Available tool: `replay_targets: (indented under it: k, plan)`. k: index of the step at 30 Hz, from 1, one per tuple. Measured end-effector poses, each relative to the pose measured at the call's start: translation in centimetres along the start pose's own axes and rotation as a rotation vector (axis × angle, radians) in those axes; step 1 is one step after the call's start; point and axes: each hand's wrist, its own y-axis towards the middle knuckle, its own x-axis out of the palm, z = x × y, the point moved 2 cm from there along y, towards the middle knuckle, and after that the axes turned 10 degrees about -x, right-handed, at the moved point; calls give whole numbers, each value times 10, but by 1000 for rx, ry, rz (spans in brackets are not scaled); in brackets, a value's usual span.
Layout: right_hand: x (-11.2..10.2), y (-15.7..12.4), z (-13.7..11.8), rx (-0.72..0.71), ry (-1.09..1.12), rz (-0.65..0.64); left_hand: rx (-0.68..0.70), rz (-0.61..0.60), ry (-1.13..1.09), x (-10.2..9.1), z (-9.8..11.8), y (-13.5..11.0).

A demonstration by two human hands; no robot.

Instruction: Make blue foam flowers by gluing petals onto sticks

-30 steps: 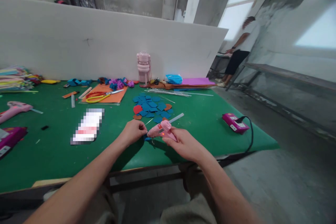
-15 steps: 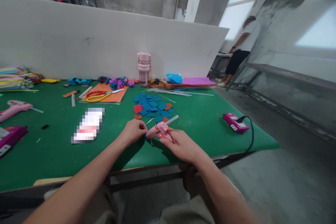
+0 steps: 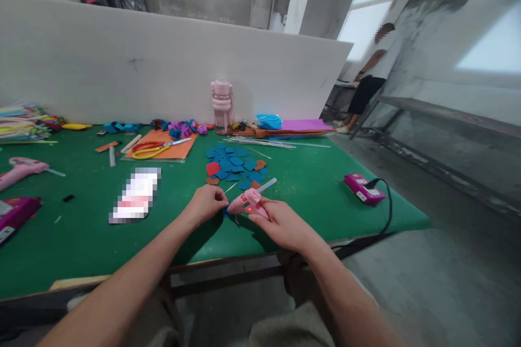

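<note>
The right hand [image 3: 283,222] grips a glue gun [image 3: 252,203]. A slip could burn the left hand [image 3: 207,201], nine o'clock, pinching maybe a blue piece [image 3: 226,212].

Free room: broad open lane of green surface [image 3: 313,195] between right grip [image 3: 281,225] and purple box [image 3: 363,190]; second lane between left grip [image 3: 205,203] and blurred flat item [image 3: 136,195]; obstacles: pink glue gun [image 3: 250,200], in right grip, closing the gap between the two grips, its stick slanting up and right; heap of blue pieces [image 3: 235,162], low, directly ahead; black cable [image 3: 391,206], looping at the right edge; scissors [image 3: 151,150], flat, farther left; pink bottle [image 3: 222,105], upright, far side; white panel [image 3: 163,73], walling off the far edge.
</note>
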Motion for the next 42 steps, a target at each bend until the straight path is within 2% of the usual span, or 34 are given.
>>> replay_targets:
  k: [12,15,18,21,24,26,28,30,34,37,42]
  plan:
    - [-6,-2,1,15,38,20,0,1,25,0,0,0]
    - [-11,-4,7,81,96,31,0,-5,12,0,0,0]
    - [-15,-6,14,186,240,12,-7,-18,-42,0,-2,1]
    - [-18,-9,19,220,481,27,-24,-45,-162,1,-3,2]
    - [-25,-12,29,227,671,72,-82,-104,-333,0,-5,2]
    - [-32,-16,44,230,715,141,-140,-147,-453,-1,-6,2]
    - [-40,-22,64,261,673,255,-174,-182,-568,-5,-6,0]
    - [-47,-29,86,338,527,327,-172,-203,-659,-10,-3,-4]
    - [-48,-40,114,449,346,387,-130,-187,-750,-24,11,-22]
    - [-41,-41,119,470,260,411,-100,-158,-832,-29,22,-43]
    - [-38,-40,106,466,91,481,-67,-175,-997,-17,30,-79]
